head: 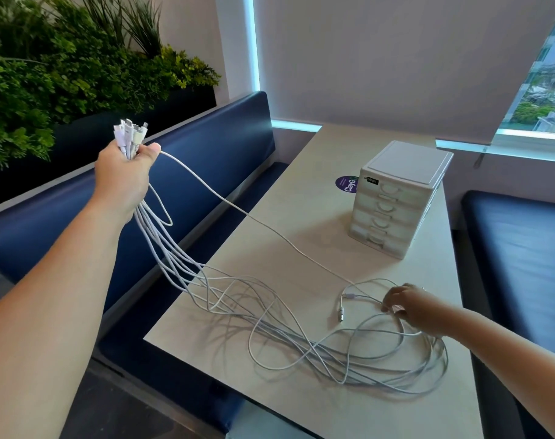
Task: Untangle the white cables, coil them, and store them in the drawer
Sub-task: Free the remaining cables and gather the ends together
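Cables (301, 342) sprawl tangled on the table (301, 217); left hand (124, 179) grips their plugs aloft, right hand (409, 307) pinches a strand

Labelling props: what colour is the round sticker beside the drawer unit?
Sticker: purple, white lettering; head view.

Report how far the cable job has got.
Done: plug ends gathered in the left hand. In hand: right hand touches a strand of the white cables, tangled on the table. Left: coiling everything; the drawer unit is fully closed.
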Motion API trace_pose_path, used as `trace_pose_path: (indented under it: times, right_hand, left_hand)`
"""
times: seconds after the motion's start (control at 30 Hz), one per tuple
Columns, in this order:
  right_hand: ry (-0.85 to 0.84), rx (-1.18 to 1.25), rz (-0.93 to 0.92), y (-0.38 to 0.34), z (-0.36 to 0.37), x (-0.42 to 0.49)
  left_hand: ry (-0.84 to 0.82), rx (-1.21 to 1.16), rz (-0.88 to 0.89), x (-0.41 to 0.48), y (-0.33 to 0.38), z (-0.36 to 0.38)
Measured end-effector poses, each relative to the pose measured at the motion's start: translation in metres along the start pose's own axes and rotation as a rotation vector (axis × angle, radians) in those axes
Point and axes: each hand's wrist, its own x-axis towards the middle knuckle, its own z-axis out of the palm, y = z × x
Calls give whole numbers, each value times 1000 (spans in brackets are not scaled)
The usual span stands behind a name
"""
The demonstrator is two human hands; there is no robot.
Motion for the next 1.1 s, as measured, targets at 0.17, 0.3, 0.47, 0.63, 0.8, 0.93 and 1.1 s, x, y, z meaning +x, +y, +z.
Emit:
trace_pose_path:
  times: [0.17, 0.3, 0.47, 0.63, 0.8, 0.93, 1.1]
  right_hand:
    - [-97, -17, 46, -23, 7, 20]
    - [39, 61, -28, -49, 0, 34]
    - [-40, 123, -104, -93, -1, 50]
    - [-107, 56, -188, -118, 7, 56]
    - [-28, 4, -85, -110, -15, 42]
    - [23, -272, 63, -71, -49, 25]
    - [-261, -489, 228, -39, -56, 16]
  left_hand:
    - [-22, 14, -10, -4, -4, 5]
    - [-29, -5, -20, -4, -6, 4]
    - [-53, -39, -30, -6, -10, 3]
    - [-68, -84, -67, -7, -15, -1]
    - [-76, -197, -19, -6, -15, -16]
    - [-113, -189, 35, -2, -18, -26]
    - [-85, -207, 10, 7, -17, -27]
